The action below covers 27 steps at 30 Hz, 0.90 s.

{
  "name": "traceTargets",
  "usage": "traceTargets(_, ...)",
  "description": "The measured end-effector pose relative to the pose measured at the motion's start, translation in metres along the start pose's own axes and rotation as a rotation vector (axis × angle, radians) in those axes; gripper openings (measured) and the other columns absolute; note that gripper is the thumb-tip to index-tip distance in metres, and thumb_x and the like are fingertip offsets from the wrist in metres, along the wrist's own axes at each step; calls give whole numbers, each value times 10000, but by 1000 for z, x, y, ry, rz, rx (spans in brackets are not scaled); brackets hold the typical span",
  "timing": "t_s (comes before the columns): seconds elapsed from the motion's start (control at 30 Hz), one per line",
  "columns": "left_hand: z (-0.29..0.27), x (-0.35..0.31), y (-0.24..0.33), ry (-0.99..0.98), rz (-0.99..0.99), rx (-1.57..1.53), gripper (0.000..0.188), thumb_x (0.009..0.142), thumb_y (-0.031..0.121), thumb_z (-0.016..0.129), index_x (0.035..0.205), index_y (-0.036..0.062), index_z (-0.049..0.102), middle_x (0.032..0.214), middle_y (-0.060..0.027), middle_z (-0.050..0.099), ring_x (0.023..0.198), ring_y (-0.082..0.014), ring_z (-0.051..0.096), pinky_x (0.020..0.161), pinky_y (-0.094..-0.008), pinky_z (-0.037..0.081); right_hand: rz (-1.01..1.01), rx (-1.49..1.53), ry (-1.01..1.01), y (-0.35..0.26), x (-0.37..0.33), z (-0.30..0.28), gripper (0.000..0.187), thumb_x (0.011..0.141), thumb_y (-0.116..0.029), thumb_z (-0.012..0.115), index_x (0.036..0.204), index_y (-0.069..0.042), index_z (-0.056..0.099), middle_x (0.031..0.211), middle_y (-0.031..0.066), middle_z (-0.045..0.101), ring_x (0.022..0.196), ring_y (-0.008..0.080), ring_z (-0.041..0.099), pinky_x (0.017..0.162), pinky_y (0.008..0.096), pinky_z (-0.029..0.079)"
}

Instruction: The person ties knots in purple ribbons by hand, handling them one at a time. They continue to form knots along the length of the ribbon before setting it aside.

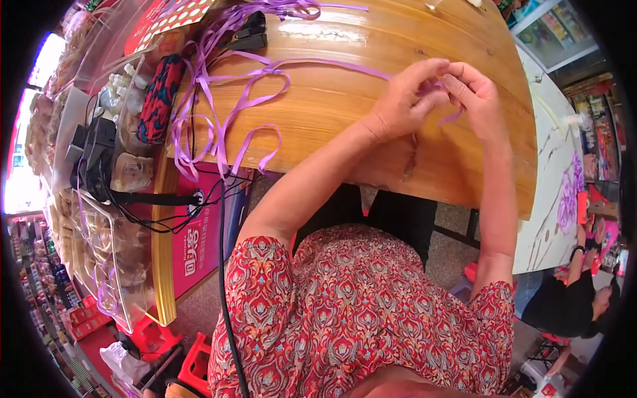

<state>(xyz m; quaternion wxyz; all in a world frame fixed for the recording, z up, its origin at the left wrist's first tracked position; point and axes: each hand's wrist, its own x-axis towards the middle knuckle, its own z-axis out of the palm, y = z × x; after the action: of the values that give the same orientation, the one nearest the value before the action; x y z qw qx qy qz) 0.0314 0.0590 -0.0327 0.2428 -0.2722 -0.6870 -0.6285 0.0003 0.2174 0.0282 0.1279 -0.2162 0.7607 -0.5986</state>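
Over the far right part of the wooden table, my left hand point(406, 98) and my right hand point(479, 99) meet, fingertips nearly touching. Both are closed in a pinch on a narrow purple ribbon point(338, 64). A short end of it hangs below my right fingers, and the bit between the fingertips is mostly hidden. From my left hand the ribbon runs left across the tabletop to a loose, looping heap of purple ribbon point(207, 83) at the table's left side. Some loops drop over the near edge.
The wooden table point(345, 126) curves in front of me. At its left stand clear bins point(123, 265), a black device point(99, 156) with cables, and a patterned red-and-navy pouch point(161, 99). A white marbled table point(547, 219) with purple ribbon adjoins at right; another person point(564, 302) sits beyond.
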Motion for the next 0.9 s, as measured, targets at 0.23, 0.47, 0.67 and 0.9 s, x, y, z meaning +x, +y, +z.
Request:
traceTargets(0.23,-5,2,-10,141,-39,196,13,808,30,643,816,24,634,745,-31,539,634,-103,476,569,-235,399,25,-116,23,15,-21,-36,195,874,-139,586,1021,-20,632,738,-41,560,628,21,426,556,166,316)
traceTargets(0.47,-18,9,-11,270,-21,504,142,731,12,655,868,32,624,847,-117,574,804,-275,544,714,-345,436,-52,-106,203,25,-27,-49,136,856,-116,605,941,-32,668,761,-40,580,707,28,485,619,171,361)
traceTargets(0.67,-14,12,-2,187,186,543,395,756,9,633,1142,46,558,1107,-159,565,1012,-306,542,873,-373,430,-260,-210,117,35,-11,-27,98,853,-53,598,913,-7,660,811,-18,592,724,65,515,664,188,401)
traceTargets(0.9,-11,11,1,107,-611,-540,175,883,116,582,1009,-1,607,859,-25,612,774,-92,551,693,-227,455,-568,-405,135,16,12,-3,115,809,19,618,911,-12,664,818,48,604,756,128,572,657,223,448)
